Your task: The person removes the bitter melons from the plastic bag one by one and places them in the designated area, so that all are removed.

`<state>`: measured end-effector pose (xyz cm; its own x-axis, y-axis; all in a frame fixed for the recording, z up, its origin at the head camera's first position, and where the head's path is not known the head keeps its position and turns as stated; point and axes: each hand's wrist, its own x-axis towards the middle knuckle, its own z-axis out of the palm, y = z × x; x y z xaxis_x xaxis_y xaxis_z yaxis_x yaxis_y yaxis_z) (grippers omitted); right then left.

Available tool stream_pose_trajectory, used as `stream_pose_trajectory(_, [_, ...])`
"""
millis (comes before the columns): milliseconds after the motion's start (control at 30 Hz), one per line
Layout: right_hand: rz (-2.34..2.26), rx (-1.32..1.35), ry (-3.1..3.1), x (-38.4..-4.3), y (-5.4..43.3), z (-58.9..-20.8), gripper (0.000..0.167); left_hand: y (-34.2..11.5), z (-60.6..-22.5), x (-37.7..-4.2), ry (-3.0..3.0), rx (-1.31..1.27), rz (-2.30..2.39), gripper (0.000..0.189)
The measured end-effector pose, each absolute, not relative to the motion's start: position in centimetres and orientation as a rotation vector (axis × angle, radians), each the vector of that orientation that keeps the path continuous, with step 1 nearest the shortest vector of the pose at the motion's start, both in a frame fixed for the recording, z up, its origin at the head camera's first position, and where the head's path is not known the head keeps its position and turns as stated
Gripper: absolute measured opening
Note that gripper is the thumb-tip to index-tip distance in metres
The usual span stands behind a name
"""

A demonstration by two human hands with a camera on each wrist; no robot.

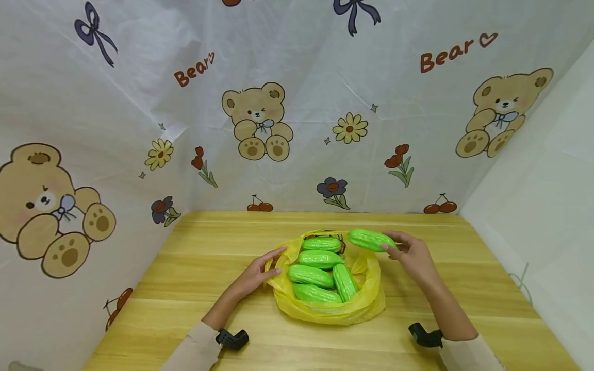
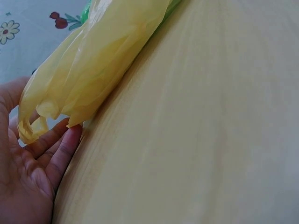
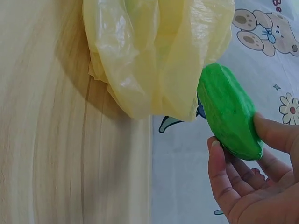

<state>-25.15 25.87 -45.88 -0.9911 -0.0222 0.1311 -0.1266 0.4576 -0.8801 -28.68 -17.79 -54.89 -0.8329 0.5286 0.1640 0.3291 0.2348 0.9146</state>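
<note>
A yellow plastic bag (image 1: 325,313) stands with its mouth spread wide on the table. Inside lie several bright green, ridged bitter melons (image 1: 311,276), most of them stacked in a row crosswise and one slanting at the right. My left hand (image 1: 254,274) holds the bag's left edge, the thin plastic between thumb and fingers; in the left wrist view the fingertips (image 2: 74,133) show under the bag's gathered handle. Above the bag's back right rim, my right hand (image 1: 413,256) grips one more bitter melon (image 1: 368,239) by its right end, thumb on one side and fingers on the other.
The light wooden table (image 1: 209,247) extends around the bag on every side. Behind it and at the left hangs a white cloth (image 1: 306,180) printed with bears and flowers. A plain white wall (image 1: 533,206) rises at the right, with a thin cord (image 1: 522,282) near the table's edge.
</note>
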Motion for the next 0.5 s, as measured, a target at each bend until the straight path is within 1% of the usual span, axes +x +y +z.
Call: stream_pose_trajectory(500, [1.666,0.108,-2.512,-25.2,27.2,-45.2,0.053,-17.8,-54.8,-28.7,2.329,0.808,1.642,0.057])
